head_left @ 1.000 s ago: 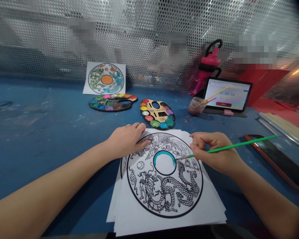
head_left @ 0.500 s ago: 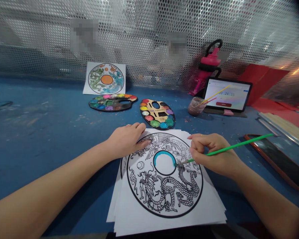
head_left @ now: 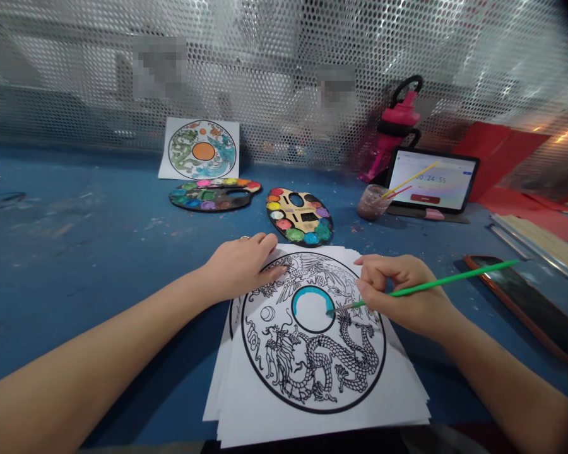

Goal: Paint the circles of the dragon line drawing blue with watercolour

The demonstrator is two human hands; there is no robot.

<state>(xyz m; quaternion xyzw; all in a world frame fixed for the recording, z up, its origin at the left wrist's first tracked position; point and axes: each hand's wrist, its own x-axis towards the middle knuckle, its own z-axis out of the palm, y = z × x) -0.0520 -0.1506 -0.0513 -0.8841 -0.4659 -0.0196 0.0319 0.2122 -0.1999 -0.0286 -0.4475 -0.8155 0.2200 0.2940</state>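
Observation:
A stack of white sheets [head_left: 397,391] lies in front of me, the top one printed with a round black dragon-and-phoenix drawing [head_left: 312,353]. Its small centre circle [head_left: 312,309] has a blue painted band along the top and right. My right hand [head_left: 407,293] pinches a green paintbrush [head_left: 454,277], whose tip touches the right edge of that centre circle. My left hand [head_left: 241,265] lies flat on the sheet's upper left corner, fingers stretched out, a ring on one finger.
Two paint palettes [head_left: 213,194] [head_left: 299,217] sit beyond the sheets on the blue table [head_left: 85,252]. A finished coloured print [head_left: 201,150] leans on the mesh wall. A cup with brushes [head_left: 373,200], a tablet [head_left: 430,181], a pink bottle [head_left: 392,126] and a phone [head_left: 525,302] are at the right.
The brush tip has slid down along the right side of the centre circle, and the blue band reaches a little further. My left hand has stayed put.

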